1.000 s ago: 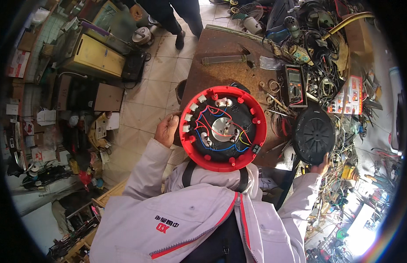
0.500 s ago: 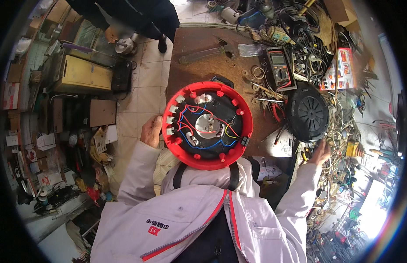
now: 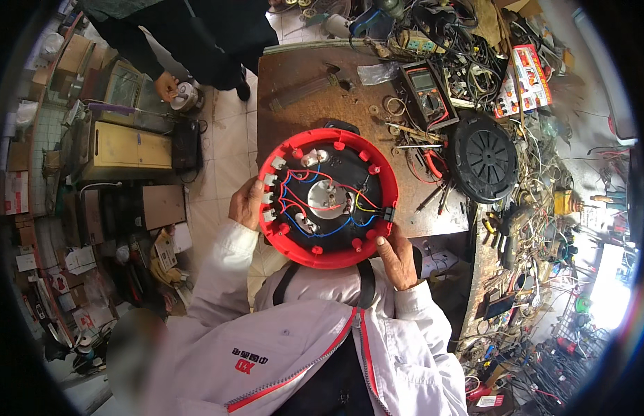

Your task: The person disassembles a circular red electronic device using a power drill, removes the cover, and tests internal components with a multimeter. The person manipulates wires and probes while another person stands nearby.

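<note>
My left hand is closed on the left side of a red round housing. My right hand grips its lower-right rim. Inside are a black base, a silver centre plate, metal fittings, white connectors and red, blue and yellow wires. The black ribbed round cover lies apart at the right of the brown workbench, beside pliers and a multimeter.
A person in dark clothes stands beyond the bench's left side, one hand near a metal pot. Tangled cables and tools crowd the back and right. A yellow cabinet and cluttered shelves line the left; tiled floor lies between.
My right hand has left the black cover and moved left onto the red housing. The cover lies farther back. The other person has moved left and nearer.
</note>
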`<state>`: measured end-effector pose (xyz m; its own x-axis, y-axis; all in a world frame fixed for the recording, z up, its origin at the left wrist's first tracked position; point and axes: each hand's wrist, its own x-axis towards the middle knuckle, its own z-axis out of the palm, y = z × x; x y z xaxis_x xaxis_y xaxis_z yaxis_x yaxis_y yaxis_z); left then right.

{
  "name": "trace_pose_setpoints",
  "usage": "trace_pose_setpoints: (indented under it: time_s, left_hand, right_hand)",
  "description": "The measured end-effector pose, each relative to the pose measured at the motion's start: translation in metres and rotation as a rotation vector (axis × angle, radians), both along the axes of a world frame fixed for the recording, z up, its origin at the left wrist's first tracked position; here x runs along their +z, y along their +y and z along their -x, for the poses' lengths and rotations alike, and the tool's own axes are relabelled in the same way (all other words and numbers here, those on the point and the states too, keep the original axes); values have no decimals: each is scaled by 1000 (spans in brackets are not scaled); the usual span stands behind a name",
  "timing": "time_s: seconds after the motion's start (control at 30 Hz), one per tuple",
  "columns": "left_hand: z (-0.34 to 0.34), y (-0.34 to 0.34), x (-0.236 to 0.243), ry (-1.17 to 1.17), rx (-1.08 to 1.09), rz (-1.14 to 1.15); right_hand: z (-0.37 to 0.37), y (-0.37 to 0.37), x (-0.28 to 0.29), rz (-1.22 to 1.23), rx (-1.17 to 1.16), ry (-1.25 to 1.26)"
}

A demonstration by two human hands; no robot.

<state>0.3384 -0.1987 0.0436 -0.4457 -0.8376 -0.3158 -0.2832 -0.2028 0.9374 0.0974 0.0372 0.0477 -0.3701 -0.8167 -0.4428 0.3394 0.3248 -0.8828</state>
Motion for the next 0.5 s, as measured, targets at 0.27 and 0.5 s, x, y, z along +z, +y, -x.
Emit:
trace_pose_setpoints:
  time_s: [0.27, 0.5]
  left_hand:
    - [23, -63, 14, -194, -217, 253]
    - [44, -111, -21, 21, -265, -7]
  right_hand:
    - [-20, 2, 19, -9, -18, -217]
    - [-19, -20, 20, -12, -31, -26]
